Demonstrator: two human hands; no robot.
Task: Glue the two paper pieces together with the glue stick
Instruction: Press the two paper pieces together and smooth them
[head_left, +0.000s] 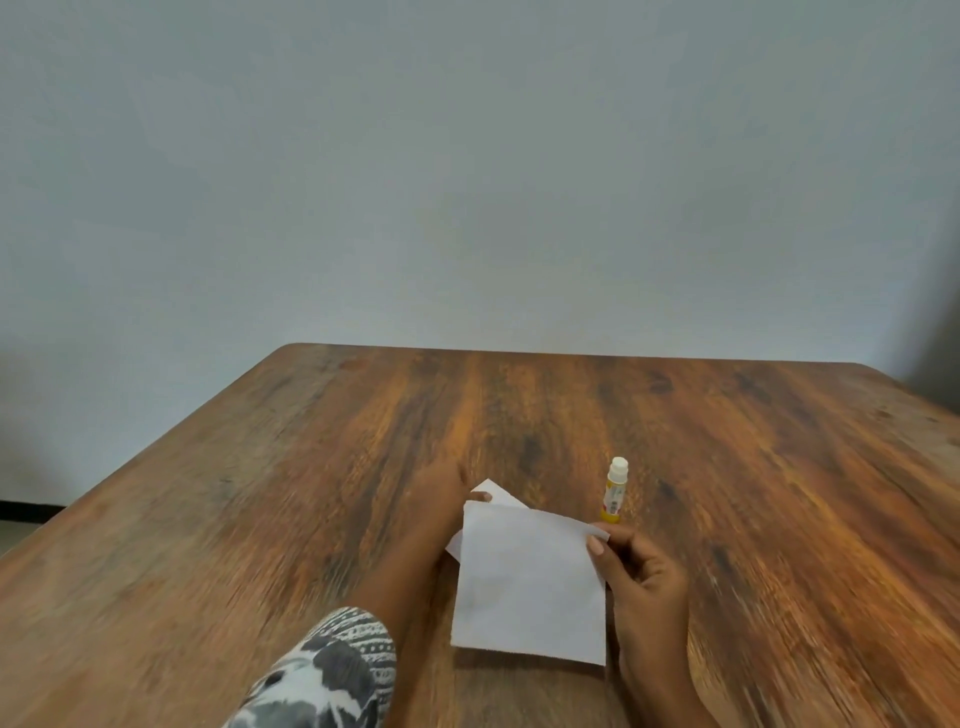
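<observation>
A white paper piece is held up over the wooden table, near its front middle. My right hand pinches its right edge between thumb and fingers. Behind it a second white paper piece shows only a corner and a strip at the left. My left hand grips that second piece, thumb on its top corner. A glue stick with a white cap and yellow base stands upright on the table, just beyond my right hand and apart from it.
The table's far edge meets a plain grey-white wall. My left forearm wears a black-and-white patterned sleeve at the bottom of the view. The table's left edge runs diagonally toward the floor.
</observation>
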